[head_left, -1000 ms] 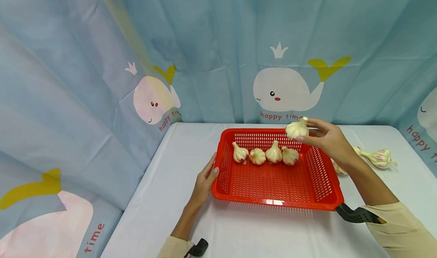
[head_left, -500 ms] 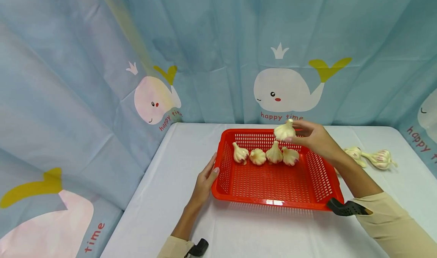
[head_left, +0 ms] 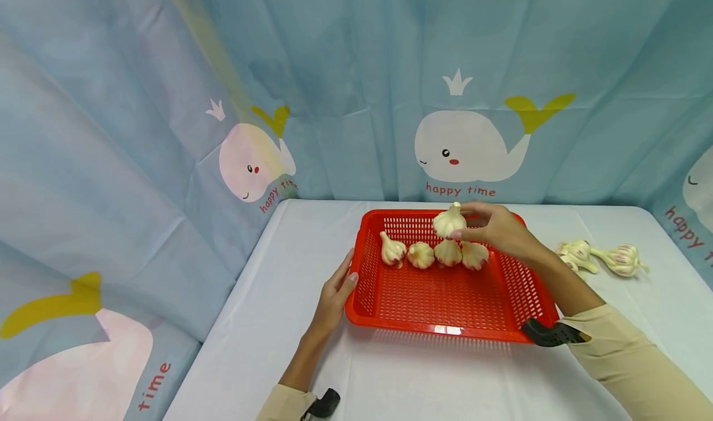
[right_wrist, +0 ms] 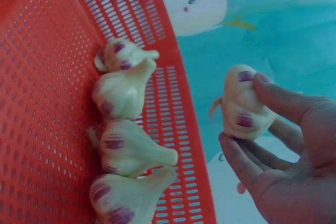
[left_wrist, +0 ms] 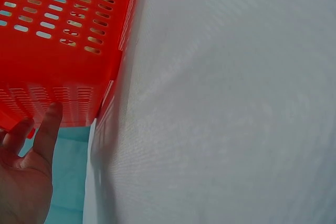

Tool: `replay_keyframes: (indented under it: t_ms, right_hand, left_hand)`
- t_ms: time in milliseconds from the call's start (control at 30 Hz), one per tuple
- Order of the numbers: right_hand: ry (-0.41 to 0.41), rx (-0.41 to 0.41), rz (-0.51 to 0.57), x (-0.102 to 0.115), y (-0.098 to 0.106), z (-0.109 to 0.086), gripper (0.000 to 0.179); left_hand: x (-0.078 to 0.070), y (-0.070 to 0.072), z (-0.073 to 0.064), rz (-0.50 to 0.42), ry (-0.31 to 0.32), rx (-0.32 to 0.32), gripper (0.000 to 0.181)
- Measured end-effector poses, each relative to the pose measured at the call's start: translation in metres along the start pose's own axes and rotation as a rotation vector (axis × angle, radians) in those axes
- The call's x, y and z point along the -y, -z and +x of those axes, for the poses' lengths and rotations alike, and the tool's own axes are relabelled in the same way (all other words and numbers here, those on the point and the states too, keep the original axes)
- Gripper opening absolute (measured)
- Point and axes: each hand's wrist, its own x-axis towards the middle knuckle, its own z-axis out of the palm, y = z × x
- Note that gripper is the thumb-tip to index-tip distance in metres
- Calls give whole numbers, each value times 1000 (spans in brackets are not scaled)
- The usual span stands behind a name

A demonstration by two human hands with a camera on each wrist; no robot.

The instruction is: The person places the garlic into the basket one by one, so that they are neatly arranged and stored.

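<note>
Head, held garlic bulb: pinched by right hand, just left of its palm, stem up, above red basket.
Left wrist, left hand: extended fingers touch red basket's outside.
Right wrist, four garlic bulbs: rowed inside, apart.

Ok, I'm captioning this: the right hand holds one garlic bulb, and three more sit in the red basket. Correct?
Not quite: four garlic bulbs, not three, sit in the red basket, as the head view shows. The right hand does hold another bulb.
</note>
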Motion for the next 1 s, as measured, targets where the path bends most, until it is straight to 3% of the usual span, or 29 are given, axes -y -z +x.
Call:
replay_keyframes:
  t_ms: [1000]
  right_hand:
    - [49, 154, -36, -5, -31, 33, 67]
  left_hand:
    - [2, 0, 0, 0, 6, -7, 59]
